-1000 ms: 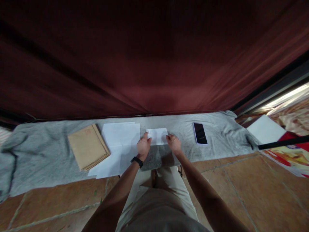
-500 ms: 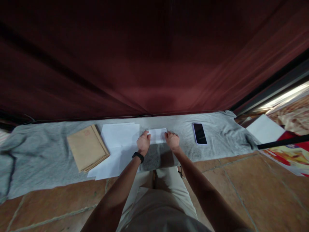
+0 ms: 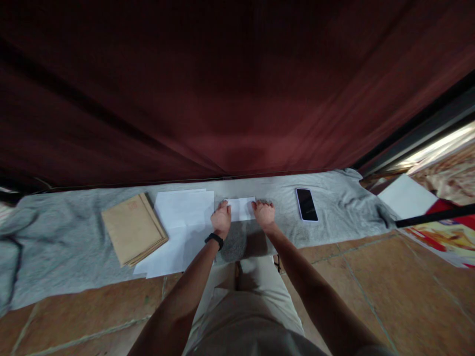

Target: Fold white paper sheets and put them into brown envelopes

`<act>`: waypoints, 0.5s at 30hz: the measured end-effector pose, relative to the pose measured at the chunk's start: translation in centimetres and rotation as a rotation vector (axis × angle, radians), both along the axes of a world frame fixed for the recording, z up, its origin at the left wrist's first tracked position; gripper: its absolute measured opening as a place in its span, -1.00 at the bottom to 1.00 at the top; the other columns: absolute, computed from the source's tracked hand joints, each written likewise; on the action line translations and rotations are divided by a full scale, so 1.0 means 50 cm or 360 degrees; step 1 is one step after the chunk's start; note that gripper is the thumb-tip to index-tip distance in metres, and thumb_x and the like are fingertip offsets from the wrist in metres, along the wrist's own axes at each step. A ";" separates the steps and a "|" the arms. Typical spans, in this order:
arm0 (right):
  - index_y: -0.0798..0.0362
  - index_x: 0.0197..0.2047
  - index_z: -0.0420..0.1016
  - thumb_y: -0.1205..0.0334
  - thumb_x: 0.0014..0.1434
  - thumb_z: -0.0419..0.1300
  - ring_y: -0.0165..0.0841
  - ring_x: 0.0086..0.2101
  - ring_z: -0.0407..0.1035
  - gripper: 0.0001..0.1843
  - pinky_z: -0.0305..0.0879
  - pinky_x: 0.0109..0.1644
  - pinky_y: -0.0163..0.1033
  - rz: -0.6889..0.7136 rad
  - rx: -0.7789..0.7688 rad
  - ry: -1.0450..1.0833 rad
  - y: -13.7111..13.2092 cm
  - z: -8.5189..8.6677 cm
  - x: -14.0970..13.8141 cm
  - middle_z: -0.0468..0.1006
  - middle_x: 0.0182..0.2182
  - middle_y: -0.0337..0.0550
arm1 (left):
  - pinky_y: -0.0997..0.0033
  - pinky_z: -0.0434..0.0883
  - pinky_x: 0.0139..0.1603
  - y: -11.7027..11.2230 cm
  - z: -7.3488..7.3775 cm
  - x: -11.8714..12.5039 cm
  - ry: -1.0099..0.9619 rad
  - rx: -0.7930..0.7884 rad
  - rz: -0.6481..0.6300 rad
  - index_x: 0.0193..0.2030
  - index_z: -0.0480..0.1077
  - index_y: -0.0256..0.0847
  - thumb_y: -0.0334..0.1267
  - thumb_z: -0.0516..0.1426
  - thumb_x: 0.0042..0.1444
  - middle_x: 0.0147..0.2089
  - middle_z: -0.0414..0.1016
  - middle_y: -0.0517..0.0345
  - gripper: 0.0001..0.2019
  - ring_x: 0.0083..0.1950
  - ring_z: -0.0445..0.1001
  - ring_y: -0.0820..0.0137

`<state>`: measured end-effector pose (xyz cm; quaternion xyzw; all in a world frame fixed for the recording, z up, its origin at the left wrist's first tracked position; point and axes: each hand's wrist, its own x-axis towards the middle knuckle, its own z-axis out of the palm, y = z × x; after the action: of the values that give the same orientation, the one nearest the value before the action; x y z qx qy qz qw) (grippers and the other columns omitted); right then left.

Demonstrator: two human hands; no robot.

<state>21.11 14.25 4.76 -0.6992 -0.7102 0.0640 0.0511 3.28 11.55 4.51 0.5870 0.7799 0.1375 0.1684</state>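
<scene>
Both hands have shifted slightly forward since one second ago. Over the long grey fabric cover, the bare forearms reach straight, narrowing toward each other. The left hand and the right hand touch opposite ends of the small white rectangular paper, lying between them; whether fingers pinch or only press, I cannot tell.

Possibly a home, from the brown tiled floor, dark red curtain and grey blanket.
</scene>
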 end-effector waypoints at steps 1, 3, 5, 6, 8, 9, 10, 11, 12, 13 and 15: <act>0.15 -0.06 0.57 0.04 0.47 -0.03 -0.16 -0.18 0.58 -0.57 0.21 0.16 -0.03 -0.0008 0.0005 0.0000 0.001 0.000 0.000 0.68 -0.23 0.16 | 0.24 0.40 -0.06 0.000 -0.001 0.002 0.0009 -0.0004 -0.0003 0.28 0.32 -0.19 -0.18 -0.08 0.43 0.10 0.54 -0.20 -0.61 -0.07 0.58 0.16; 0.14 -0.07 0.56 0.03 0.46 -0.02 -0.16 -0.17 0.56 -0.57 0.21 0.15 -0.04 -0.0025 0.0020 0.0000 0.002 0.000 0.000 0.68 -0.22 0.16 | 0.26 0.39 -0.07 -0.001 -0.003 0.004 0.0027 -0.0009 -0.0015 0.28 0.31 -0.21 -0.19 -0.10 0.43 0.09 0.53 -0.21 -0.61 -0.07 0.58 0.17; 0.15 -0.04 0.54 0.04 0.46 -0.02 -0.14 -0.12 0.53 -0.59 0.21 0.14 -0.04 -0.0048 0.0043 -0.0002 -0.002 0.001 0.000 0.66 -0.17 0.17 | 0.28 0.39 -0.07 -0.001 -0.004 0.005 0.0043 -0.0010 -0.0030 0.28 0.31 -0.22 -0.19 -0.10 0.44 0.09 0.52 -0.21 -0.61 -0.07 0.57 0.18; 0.16 -0.02 0.52 0.06 0.46 -0.03 -0.13 -0.09 0.51 -0.60 0.21 0.14 -0.04 -0.0060 0.0074 0.0004 -0.006 0.001 -0.001 0.65 -0.14 0.19 | 0.29 0.39 -0.07 -0.001 -0.005 0.006 0.0050 -0.0009 -0.0040 0.28 0.30 -0.22 -0.19 -0.10 0.44 0.10 0.52 -0.20 -0.61 -0.07 0.57 0.20; 0.16 0.03 0.49 0.10 0.46 -0.05 -0.09 -0.03 0.46 -0.61 0.21 0.14 -0.02 -0.0041 0.0175 0.0047 -0.017 -0.001 -0.005 0.62 -0.09 0.21 | 0.31 0.39 -0.08 -0.002 -0.005 0.006 0.0063 -0.0006 -0.0056 0.29 0.30 -0.21 -0.19 -0.10 0.44 0.10 0.51 -0.17 -0.61 -0.06 0.56 0.21; 0.16 0.07 0.48 0.11 0.46 -0.06 -0.08 0.00 0.44 -0.61 0.21 0.14 -0.01 0.0006 0.0234 0.0089 -0.024 -0.003 -0.008 0.60 -0.05 0.22 | 0.31 0.39 -0.08 -0.002 -0.006 0.006 0.0068 -0.0005 -0.0059 0.29 0.30 -0.21 -0.19 -0.10 0.44 0.10 0.50 -0.16 -0.61 -0.06 0.56 0.21; 0.16 0.11 0.46 0.12 0.46 -0.07 -0.07 0.03 0.41 -0.60 0.20 0.16 -0.01 0.0085 0.0284 0.0142 -0.031 -0.007 -0.013 0.58 -0.01 0.21 | 0.31 0.40 -0.08 -0.002 -0.006 0.007 0.0076 -0.0003 -0.0061 0.29 0.29 -0.20 -0.19 -0.11 0.44 0.10 0.50 -0.16 -0.61 -0.05 0.56 0.21; 0.15 0.16 0.43 0.14 0.46 -0.07 -0.08 0.08 0.38 -0.59 0.18 0.20 -0.01 0.0187 0.0318 0.0200 -0.039 -0.012 -0.018 0.55 0.06 0.20 | 0.31 0.41 -0.08 -0.002 -0.007 0.008 0.0090 0.0001 -0.0063 0.29 0.29 -0.19 -0.19 -0.12 0.44 0.10 0.50 -0.15 -0.61 -0.05 0.56 0.21; 0.14 0.23 0.39 0.14 0.46 -0.08 -0.09 0.15 0.33 -0.57 0.15 0.25 -0.01 0.0298 0.0330 0.0250 -0.047 -0.019 -0.024 0.50 0.15 0.18 | 0.31 0.41 -0.09 -0.003 -0.007 0.008 0.0111 0.0005 -0.0065 0.29 0.30 -0.18 -0.18 -0.12 0.44 0.10 0.50 -0.15 -0.61 -0.05 0.56 0.20; 0.14 0.29 0.34 0.15 0.47 -0.08 -0.10 0.22 0.27 -0.55 0.11 0.30 -0.01 0.0395 0.0329 0.0289 -0.054 -0.027 -0.030 0.43 0.24 0.14 | 0.31 0.42 -0.09 -0.003 -0.008 0.009 0.0138 0.0009 -0.0069 0.28 0.30 -0.18 -0.18 -0.13 0.44 0.11 0.50 -0.15 -0.60 -0.05 0.56 0.20; 0.14 0.37 0.26 0.15 0.47 -0.07 -0.12 0.33 0.14 -0.50 0.01 0.39 0.01 0.0491 0.0305 0.0323 -0.065 -0.044 -0.040 0.29 0.36 0.09 | 0.30 0.43 -0.10 -0.003 -0.010 0.010 0.0194 0.0016 -0.0075 0.27 0.31 -0.17 -0.17 -0.16 0.44 0.12 0.50 -0.13 -0.60 -0.07 0.56 0.21</act>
<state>19.11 10.98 2.57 -0.5642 -0.8028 0.0735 0.1782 3.78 11.39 4.00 0.6133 0.7740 0.1016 0.1207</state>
